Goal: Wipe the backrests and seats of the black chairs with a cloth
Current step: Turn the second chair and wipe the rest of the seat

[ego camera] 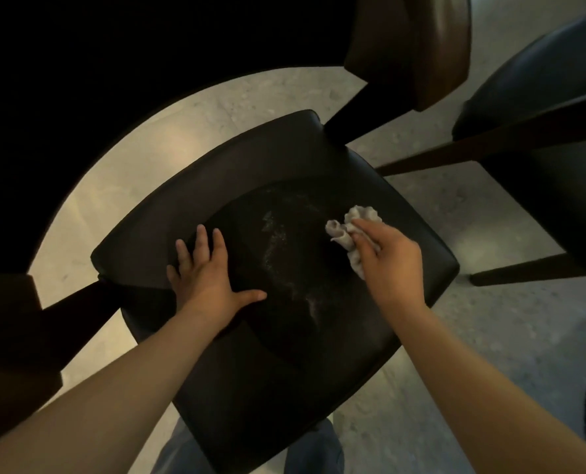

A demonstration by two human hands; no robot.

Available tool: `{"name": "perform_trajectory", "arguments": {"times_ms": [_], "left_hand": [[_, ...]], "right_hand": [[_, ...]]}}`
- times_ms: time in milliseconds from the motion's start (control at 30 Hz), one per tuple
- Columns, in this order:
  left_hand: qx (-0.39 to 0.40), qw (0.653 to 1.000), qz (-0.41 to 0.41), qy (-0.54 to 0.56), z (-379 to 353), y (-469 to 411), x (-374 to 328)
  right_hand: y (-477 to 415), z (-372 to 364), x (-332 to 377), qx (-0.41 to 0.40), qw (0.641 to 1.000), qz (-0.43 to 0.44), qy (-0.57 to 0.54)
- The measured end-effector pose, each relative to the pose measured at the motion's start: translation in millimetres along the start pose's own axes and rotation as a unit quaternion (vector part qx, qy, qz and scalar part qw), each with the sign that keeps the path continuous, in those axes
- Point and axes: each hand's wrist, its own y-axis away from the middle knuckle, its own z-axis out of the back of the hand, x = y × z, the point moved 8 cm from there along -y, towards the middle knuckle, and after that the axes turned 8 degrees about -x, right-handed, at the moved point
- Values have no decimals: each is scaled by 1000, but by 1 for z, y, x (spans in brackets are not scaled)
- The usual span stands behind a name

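Fingers of my right hand (392,265) pinch the cloth (361,213), soft and light I judge, best gripped bunched under them; left hand (204,271) fingers spread on the seat (284,378)

Both bare forearms reach forward, left hand (206,268) flat with fingers spread and thumb out, right hand (389,261) curled, fingers pinched together.

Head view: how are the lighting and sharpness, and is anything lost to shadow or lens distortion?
Head view: dim, warm light; the upper left is featureless black; the seat bows at its edges from the wide lens, pale streaks visible on it; the cloth in the right hand and the left hand flat on the seat are lit but slightly soft.
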Motion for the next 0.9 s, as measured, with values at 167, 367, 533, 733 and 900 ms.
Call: {"name": "perform_trajectory", "arguments": {"times_ms": [167, 367, 533, 733, 900], "left_hand": [[41, 998, 44, -18, 1, -23, 12], [51, 998, 46, -15, -11, -29, 16], [41, 999, 29, -3, -17, -29, 18], [39, 999, 25, 2, -20, -30, 18], [53, 998, 32, 4, -20, -30, 17]], "right_hand": [[-35, -22, 34, 13, 998, 62, 22], [-73, -67, 56, 83, 992, 91, 6], [-103, -94, 89, 78, 986, 145, 40], [-129, -142, 101, 123, 973, 170, 100], [-100, -152, 90, 233, 936, 185, 187]]}}
